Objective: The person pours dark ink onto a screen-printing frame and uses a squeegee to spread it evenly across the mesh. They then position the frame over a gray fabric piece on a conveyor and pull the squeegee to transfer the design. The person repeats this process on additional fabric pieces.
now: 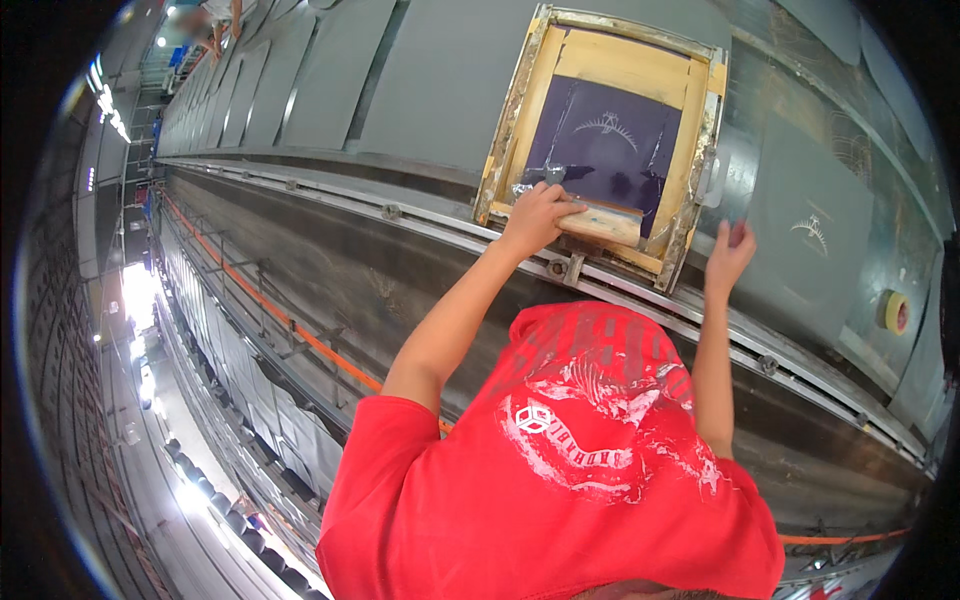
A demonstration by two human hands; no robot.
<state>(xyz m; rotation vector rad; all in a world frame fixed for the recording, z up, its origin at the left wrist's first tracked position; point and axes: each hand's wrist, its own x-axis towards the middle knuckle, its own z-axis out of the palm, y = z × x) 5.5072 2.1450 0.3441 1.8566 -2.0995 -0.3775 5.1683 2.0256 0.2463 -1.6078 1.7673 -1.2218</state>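
My left hand (540,212) is closed on a wooden-handled squeegee (605,223) lying across the lower part of a screen frame (706,120). The frame's dark purple mesh (595,115) carries a pale arched design, with darker ink along its lower part. Right of the frame, my right hand (733,245) has its fingers loosely bent and apart, with nothing visible in them, over the metal table edge. Beside it lies a grey sheet (805,270) bearing a white print similar to the screen's design.
Several grey sheets (425,85) line the long table leftward. A metal rail (330,195) runs along its near edge. A tape roll (895,311) lies at the right. Another person (215,35) is at the far upper left. An orange strip (270,300) runs below the table.
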